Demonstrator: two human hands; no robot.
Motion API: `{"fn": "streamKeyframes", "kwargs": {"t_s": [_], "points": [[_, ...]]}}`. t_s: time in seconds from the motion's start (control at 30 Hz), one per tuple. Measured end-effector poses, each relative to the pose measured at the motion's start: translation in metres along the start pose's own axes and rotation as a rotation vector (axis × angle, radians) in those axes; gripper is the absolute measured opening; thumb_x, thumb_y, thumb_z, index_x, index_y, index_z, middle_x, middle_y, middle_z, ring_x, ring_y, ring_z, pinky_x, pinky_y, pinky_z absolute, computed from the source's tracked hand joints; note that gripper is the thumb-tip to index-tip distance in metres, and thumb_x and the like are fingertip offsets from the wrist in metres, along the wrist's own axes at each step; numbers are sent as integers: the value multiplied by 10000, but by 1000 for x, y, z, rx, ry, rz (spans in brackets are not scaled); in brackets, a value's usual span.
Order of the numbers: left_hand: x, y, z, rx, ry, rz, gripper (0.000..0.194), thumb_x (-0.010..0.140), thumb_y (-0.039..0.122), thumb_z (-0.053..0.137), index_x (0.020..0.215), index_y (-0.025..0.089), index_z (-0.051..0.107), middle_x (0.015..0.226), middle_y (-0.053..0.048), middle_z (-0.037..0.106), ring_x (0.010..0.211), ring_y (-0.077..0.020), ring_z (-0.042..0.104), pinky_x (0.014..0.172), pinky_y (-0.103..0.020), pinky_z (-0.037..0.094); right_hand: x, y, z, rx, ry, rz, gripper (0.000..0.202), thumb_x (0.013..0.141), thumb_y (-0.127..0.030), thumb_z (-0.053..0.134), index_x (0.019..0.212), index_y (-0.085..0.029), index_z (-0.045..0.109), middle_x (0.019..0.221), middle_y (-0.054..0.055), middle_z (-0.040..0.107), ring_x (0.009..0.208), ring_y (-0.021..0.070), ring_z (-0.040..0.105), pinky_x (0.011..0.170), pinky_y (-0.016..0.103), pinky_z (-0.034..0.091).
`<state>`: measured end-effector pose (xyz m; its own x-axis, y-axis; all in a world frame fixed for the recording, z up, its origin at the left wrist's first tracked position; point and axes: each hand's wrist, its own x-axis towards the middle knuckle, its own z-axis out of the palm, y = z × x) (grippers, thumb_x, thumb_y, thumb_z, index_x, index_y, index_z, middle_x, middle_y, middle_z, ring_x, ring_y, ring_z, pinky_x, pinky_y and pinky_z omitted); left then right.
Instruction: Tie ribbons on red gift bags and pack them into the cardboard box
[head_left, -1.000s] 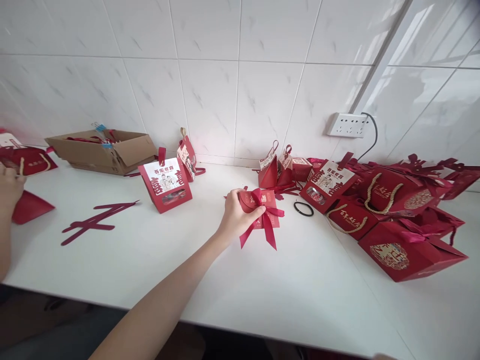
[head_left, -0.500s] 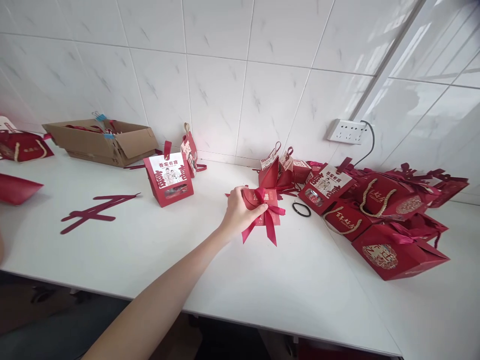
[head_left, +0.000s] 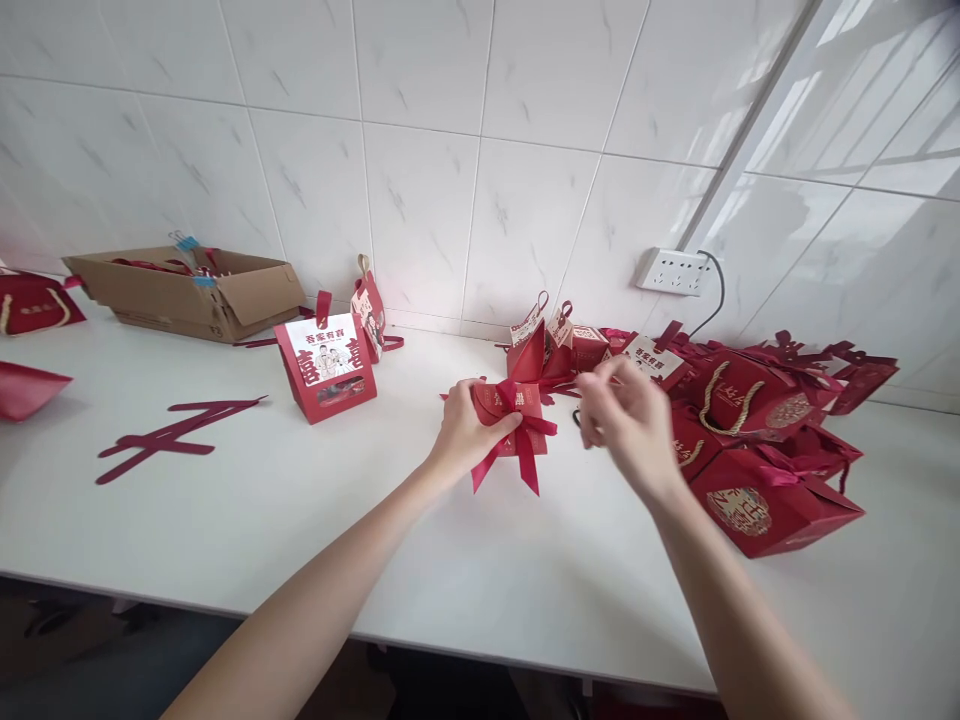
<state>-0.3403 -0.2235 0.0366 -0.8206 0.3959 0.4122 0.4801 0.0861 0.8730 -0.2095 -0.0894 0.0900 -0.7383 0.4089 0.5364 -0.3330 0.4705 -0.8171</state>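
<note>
A small red box (head_left: 534,402) with a dark pink ribbon bow (head_left: 529,450) stands on the white table at the centre. My left hand (head_left: 469,425) grips its left side, the thumb pressing near the bow's knot. To the right of the box, my right hand (head_left: 626,420) hangs over the table, blurred, with its fingers curled; whether anything is between them is not visible. Part of a black ring (head_left: 577,417) shows beside the right fingertips.
Red gift boxes (head_left: 784,500) are piled at the right. A white and red box (head_left: 328,370) stands left of centre, near loose ribbon strips (head_left: 169,437). Behind are a cardboard box (head_left: 180,305), small red boxes (head_left: 527,350) and a power strip (head_left: 675,272) on the wall.
My right hand has come into view from the lower right and now covers part of the black ring. The left hand keeps its hold on the box. The view has shifted slightly.
</note>
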Motion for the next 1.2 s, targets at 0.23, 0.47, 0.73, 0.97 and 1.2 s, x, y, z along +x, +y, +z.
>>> {"fn": "streamKeyframes", "kwargs": {"t_s": [0.23,0.47,0.73,0.97,1.2], "points": [[-4,6,-2,36,-49,-2,601,675,364,713,1171,211,410,1251,-116,462,1215,-277,433,1009,-450,358,-6,54,10,-182,-170,253,558,795,-723,385,581,-209,354,463,-39,416,436,94,432,407,222,438],[-5,13,-3,2,-27,149,346,755,391,637,1043,220,551,1177,-73,532,1172,-224,486,1023,-380,368,-11,46,17,-125,-254,249,526,806,-673,437,585,-200,384,484,-40,430,444,87,433,416,215,436],[-4,11,-2,-83,62,100,101,808,288,552,775,193,566,1122,-71,558,1089,-197,535,859,-307,468,-9,52,17,73,-201,239,503,804,-617,520,583,-179,406,575,-30,463,453,82,506,417,217,467],[-6,8,-1,106,132,233,38,788,216,532,765,202,505,974,-61,495,954,-186,530,816,-326,483,-5,54,16,175,-98,278,513,736,-626,598,559,-178,419,591,-12,456,565,108,502,391,200,503],[-14,16,-1,224,72,193,71,839,251,475,785,211,452,798,-19,521,730,-155,534,679,-288,455,-4,50,15,265,-91,331,514,717,-636,616,565,-170,460,562,-28,437,485,90,473,374,217,494]]}}
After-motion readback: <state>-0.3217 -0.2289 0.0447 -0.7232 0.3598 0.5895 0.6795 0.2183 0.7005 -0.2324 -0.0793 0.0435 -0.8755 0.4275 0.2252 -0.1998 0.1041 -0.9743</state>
